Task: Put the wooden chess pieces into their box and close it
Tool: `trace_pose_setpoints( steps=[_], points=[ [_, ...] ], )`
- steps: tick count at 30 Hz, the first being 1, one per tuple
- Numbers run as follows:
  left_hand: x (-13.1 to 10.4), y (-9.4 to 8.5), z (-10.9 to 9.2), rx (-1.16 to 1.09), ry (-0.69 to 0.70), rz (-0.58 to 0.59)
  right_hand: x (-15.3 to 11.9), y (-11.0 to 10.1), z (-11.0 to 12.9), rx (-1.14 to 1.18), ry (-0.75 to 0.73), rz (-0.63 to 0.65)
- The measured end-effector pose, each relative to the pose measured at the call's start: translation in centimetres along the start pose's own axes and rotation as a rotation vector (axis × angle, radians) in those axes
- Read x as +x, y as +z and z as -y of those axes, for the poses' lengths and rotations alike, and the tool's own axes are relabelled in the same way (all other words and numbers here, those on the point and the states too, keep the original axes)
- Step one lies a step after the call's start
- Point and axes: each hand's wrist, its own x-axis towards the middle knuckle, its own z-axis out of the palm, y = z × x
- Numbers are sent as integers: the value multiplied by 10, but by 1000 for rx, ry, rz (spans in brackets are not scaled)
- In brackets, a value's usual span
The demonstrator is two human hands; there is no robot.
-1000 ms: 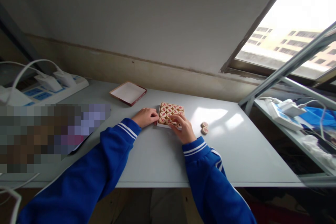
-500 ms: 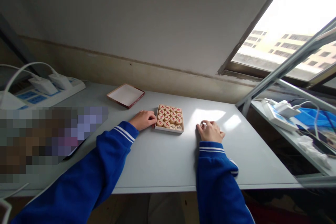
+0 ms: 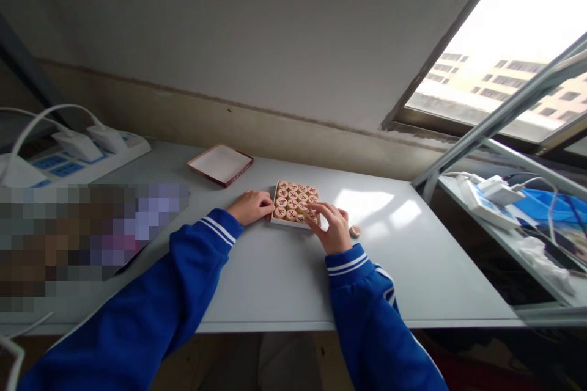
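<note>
Worktop [image 3: 266, 293], grey, one; bears all items below.

Sleeves, blue with white bands, two: right sleeve [image 3: 362, 299], left sleeve [image 3: 202, 250].

Right hand [image 3: 334, 232], one: thumb and forefinger pinching a red-marked disc [image 3: 313, 215] at the near right corner of the box.

Loose disc [image 3: 354, 232], one: on the worktop, just right of the right hand.

Left hand [image 3: 250, 208], one: fingers gathered, touching the box's left side; whether they grip its wall, cannot tell.

Box [image 3: 288, 224], pale, shallow, one: between the hands, holding rows of round discs [image 3: 292, 203], most red-marked; one dark-marked in the near row, seemingly lower.

Step, as judged: seating the pinched disc in the corner. Next move, as judged: release it flat, then reach right for the loose disc; the left hand steadies the box.

Lid [image 3: 220, 165], red-edged, one: pale inside upward, beyond the left hand.

Wall [image 3: 257, 43], grey above a yellowish band.
</note>
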Motion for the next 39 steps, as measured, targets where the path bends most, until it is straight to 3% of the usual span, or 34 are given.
trace_pose_setpoints(
  steps=[21,24,27,30,32,35,39],
  points=[
    [0,0,-1,2,6,-9,0,1,-7,200,-15,60],
    [-1,0,-2,10,5,-8,-1,-11,-6,-67,120,11],
    [-1,-1,-2,19,2,-13,-10,-25,-16,-452,430,-109],
    [-1,-1,-2,26,1,-11,-24,-29,-36,-574,633,-93],
    [-1,-1,-2,24,6,-12,-33,-26,-50,-488,595,-74],
    [-1,-1,-1,22,8,-14,-36,-19,-58,-262,410,-138],
    [-1,-1,-1,26,17,-8,-20,-15,-37,61,244,-124]
  ],
)
